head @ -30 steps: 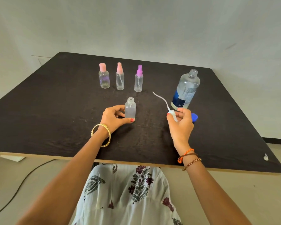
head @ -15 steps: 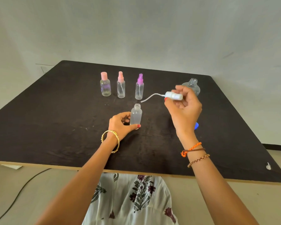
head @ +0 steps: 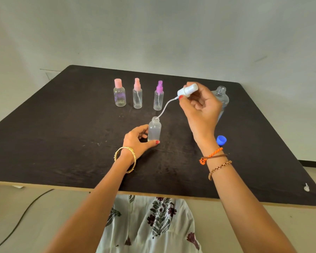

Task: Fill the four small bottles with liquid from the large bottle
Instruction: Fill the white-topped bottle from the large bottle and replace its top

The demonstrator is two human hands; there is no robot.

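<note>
- No text, brand, number or sign can be read anywhere in the view.
- The large bottle stands mostly hidden behind the right hand, so any label on it cannot be made out.
- The small bottles, one of them the open bottle, are clear plastic with no print that shows.
</note>
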